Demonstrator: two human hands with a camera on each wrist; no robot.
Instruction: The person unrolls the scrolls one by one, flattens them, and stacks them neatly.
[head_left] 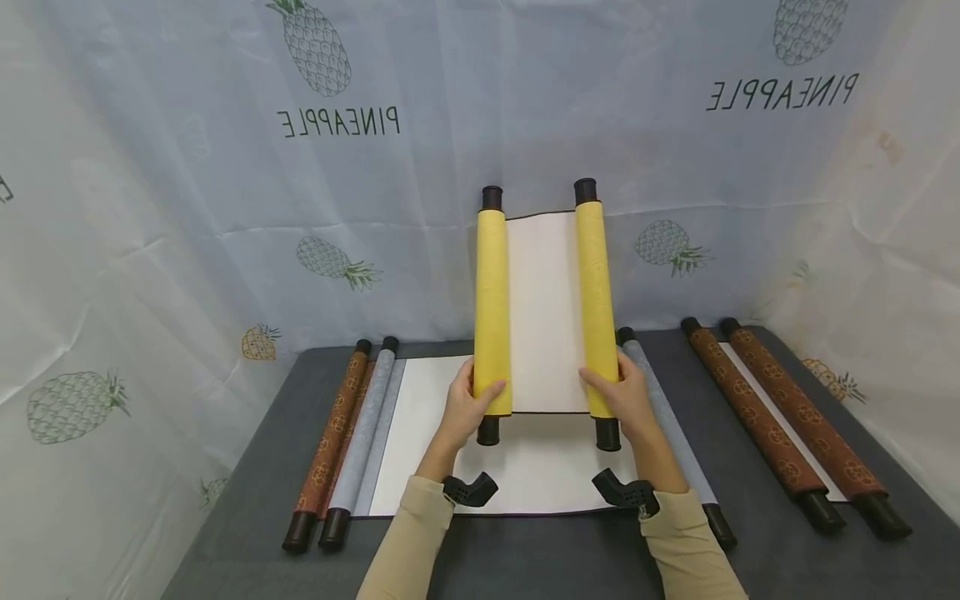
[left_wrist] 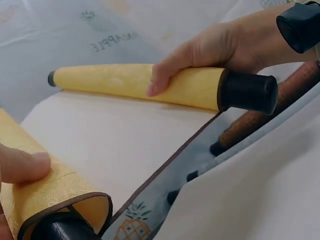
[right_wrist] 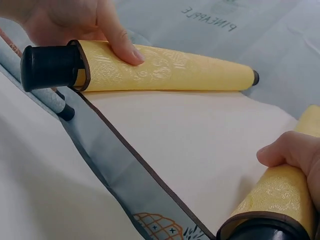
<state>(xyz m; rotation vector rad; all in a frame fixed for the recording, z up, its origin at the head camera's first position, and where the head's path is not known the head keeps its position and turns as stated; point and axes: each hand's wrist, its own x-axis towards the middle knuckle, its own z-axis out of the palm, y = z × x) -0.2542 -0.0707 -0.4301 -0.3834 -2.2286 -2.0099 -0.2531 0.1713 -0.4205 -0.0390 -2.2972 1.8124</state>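
Hands (head_left: 467,406) (head_left: 624,397) clamp the yellow scroll (head_left: 545,310) — one grip per roller; keep both rollers parallel and the paper taut — no twisting.

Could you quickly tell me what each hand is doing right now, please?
Left hand: grips the yellow scroll's left roll.
Right hand: grips its right roll.

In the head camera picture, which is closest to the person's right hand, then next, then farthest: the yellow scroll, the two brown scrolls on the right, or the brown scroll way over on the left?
1. Yellow scroll: the right hand grips its right roller.
2. Two brown scrolls: on the table's right side, apart from the hand.
3. Left brown scroll: at the far left edge, beyond the left hand.
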